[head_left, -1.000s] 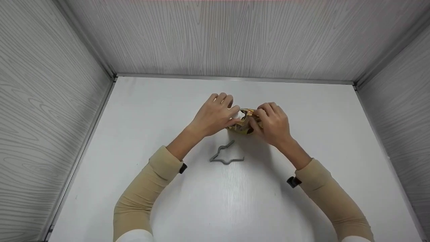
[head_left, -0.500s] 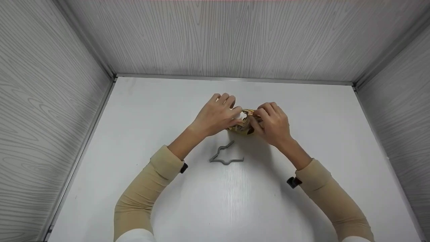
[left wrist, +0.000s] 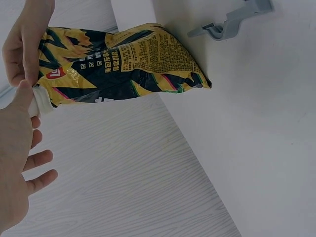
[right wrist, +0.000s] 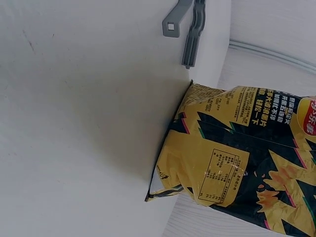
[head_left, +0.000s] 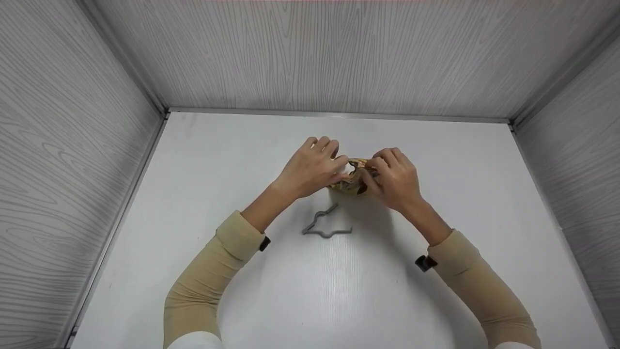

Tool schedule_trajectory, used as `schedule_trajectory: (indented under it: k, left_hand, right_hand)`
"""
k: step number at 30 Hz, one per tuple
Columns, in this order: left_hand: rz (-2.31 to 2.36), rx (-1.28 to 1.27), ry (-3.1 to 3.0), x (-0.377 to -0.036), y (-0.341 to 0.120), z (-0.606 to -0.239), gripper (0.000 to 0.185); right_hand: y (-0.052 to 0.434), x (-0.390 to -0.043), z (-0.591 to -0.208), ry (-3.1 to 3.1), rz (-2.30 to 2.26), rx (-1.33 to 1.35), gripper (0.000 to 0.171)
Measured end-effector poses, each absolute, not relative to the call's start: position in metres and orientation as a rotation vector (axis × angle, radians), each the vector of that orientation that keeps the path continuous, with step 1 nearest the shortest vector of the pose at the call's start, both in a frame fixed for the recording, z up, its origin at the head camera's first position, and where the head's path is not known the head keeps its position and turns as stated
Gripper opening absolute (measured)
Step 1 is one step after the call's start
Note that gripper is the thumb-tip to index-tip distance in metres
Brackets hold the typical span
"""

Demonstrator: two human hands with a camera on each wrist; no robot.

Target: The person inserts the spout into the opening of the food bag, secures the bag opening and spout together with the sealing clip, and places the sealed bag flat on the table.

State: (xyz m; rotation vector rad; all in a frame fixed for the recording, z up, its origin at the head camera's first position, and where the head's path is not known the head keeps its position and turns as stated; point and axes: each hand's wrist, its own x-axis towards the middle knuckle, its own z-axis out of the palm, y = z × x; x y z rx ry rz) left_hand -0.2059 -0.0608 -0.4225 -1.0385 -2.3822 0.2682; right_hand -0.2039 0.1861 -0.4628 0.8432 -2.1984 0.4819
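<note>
Hands at frame centre, left hand (head_left: 310,168) and right hand (head_left: 395,177), pinch the snack bag's (head_left: 352,180) top, apparently half-gathered, while the grey clip (head_left: 325,224) lies unused just below.

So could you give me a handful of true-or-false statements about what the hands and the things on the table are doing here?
1. Both hands hold the top of a yellow and black snack bag. True: the left hand and right hand pinch its upper edge.
2. The bag lies flat on the table. False: it stands upright on the white table, bottom down.
3. A grey plastic clip lies on the table, nearer the person than the bag. True.
4. The clip is clamped onto the bag. False: it lies apart from the bag, untouched.
5. The person wears green gloves. False: the hands are bare, with beige sleeves.
</note>
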Motion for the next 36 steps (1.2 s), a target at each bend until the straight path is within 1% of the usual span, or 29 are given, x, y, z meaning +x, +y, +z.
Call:
schedule_trajectory:
  k: [5,13,24,36]
  left_hand:
    - [0.256,-1.048,-2.392,-0.206,-0.062,-0.423,0.046]
    - [0.262,-1.043,-2.362,-0.206,-0.063,-0.423,0.045]
    - [0.234,-1.056,-2.407,-0.204,-0.061,-0.42,0.046]
    - [-0.062,-1.062,-2.534,-0.207,-0.065,-0.415,0.052]
  right_hand:
    - [0.194,-0.203,-0.463,-2.189,0.5,0.836,0.021]
    - [0.207,-0.204,-0.467,-2.142,0.518,0.857,0.017]
    - [0.207,-0.204,-0.47,-2.139,0.537,0.895,0.016]
    - [0.208,-0.206,-0.472,-2.115,0.591,0.9,0.014]
